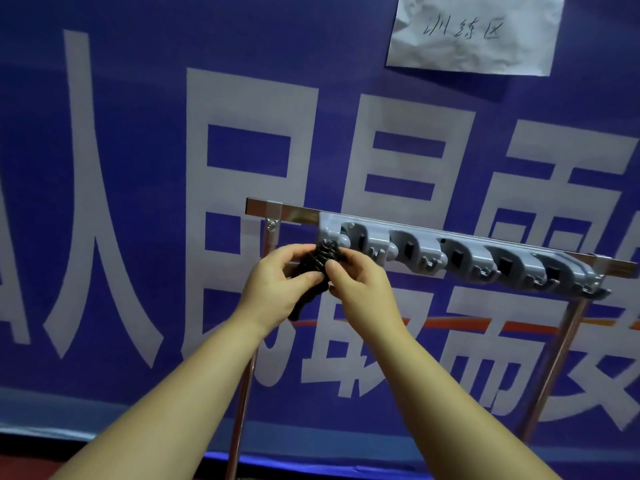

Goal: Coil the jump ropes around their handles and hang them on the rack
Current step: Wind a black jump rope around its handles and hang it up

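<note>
Fingers point(313, 277) of both hands are curled round the coiled jump rope point(320, 259), so the bundle is clasped from two sides. The left hand point(277, 285) is wrapped about its left flank and lower end, where a dark handle tip is seen poking out below the palm; the right hand point(360, 289) is pinched against its right side, thumb laid on the coils. The bundle is held up in the air, just beside the left end of the grey rack point(460, 258) and below its metal rail point(298, 213). The rope is judged light and springy, the windings likely to slacken if released, so a hold across coils and handles together is advised. The rack's clips are seen unoccupied.
</note>
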### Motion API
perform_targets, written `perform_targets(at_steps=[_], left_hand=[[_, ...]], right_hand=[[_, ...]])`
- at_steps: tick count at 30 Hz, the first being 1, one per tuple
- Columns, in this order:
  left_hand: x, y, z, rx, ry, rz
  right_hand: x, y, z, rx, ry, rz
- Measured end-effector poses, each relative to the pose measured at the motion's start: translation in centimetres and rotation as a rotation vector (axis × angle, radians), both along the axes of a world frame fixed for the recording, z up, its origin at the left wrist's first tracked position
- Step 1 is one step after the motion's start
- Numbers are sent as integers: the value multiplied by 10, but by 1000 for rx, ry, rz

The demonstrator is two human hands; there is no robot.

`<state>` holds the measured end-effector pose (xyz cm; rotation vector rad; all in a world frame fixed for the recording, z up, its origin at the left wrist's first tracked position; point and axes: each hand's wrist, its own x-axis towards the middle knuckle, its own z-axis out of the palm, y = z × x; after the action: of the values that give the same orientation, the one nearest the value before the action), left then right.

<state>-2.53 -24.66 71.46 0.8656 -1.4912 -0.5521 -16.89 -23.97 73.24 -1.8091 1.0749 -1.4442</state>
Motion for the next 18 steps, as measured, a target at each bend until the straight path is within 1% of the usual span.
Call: perform_targets(at_steps=[3, 7, 9, 12, 14, 16, 18], left_hand=[[4, 2, 2, 23, 4, -49], [8, 10, 2, 27, -116, -80], [8, 13, 0, -32, -188, -35], [7, 19, -6, -143, -326, 3], [6, 23, -10, -167, -389, 14], [5, 26, -12, -160, -381, 24], [5, 28, -12, -142, -338, 8]], right_hand=[[-9, 3, 13, 39, -9, 8], [-20, 8, 32, 108, 137, -55], [-24, 10, 37, 141, 174, -38], [-30, 11, 42, 260, 230, -10], [-33, 11, 42, 341, 290, -22], [-32, 13, 41, 408, 257, -20], [-28, 16, 38, 490, 73, 33]])
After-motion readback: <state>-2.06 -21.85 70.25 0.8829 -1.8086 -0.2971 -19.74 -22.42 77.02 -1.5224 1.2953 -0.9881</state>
